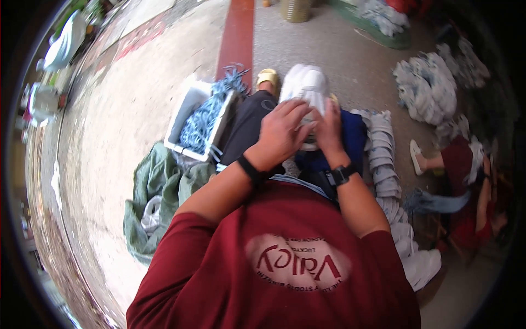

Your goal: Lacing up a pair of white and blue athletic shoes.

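Note:
My left hand (282, 134) and my right hand (329, 129) meet over my lap, both gripping a bundle of white cloth pieces (306, 85) that sticks out beyond my fingers. The bundle rests above a dark blue cloth (350, 137) spread on my knees. A black band circles my left wrist and a black watch my right. My red shirt fills the lower part of the view.
A white crate (189, 107) with blue cords (205, 118) stands at my left, beside a green sack (156, 186). A long row of stacked grey-white cloth bundles (383, 164) runs along my right. More bundles (427, 88) lie farther right, near a seated person in red (466, 164).

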### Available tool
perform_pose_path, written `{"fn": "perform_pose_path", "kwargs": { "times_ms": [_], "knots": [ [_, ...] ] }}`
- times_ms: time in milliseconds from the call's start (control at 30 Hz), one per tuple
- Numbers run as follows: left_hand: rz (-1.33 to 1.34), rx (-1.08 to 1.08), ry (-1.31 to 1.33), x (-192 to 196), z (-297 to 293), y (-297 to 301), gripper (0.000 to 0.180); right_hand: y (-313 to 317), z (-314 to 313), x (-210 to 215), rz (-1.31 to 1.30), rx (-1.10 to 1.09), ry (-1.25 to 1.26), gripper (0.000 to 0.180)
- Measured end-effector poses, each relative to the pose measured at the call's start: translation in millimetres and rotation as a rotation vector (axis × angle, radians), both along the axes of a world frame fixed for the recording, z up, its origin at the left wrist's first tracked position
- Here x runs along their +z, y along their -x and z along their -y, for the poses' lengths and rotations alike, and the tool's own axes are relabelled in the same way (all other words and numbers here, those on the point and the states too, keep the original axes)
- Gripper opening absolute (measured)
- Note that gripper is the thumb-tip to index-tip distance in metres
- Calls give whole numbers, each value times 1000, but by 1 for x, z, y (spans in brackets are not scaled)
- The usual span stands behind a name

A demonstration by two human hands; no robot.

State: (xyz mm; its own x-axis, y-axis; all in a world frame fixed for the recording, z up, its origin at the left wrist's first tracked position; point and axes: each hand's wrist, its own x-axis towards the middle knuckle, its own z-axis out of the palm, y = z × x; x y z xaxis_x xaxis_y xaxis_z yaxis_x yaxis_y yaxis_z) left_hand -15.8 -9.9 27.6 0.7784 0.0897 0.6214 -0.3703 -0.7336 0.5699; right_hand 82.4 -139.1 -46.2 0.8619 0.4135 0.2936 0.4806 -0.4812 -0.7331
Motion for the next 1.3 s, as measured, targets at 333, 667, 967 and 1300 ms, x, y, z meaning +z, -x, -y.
{"fn": "perform_pose_path", "kwargs": {
  "times_ms": [333,667,967,1300],
  "knots": [
    [-91,40,-11,-81,11,-36,53,0,27,-35,37,142,94,62],
    [-423,-33,985,-43,-73,31,21,84,44,57,-298,573,102,25],
    [-549,-234,832,-22,-53,32,20,77,57,34,-781,632,226,10],
    [-856,-590,643,-33,-43,19,17,48,78,66,-899,565,104,7]
  ]
}}
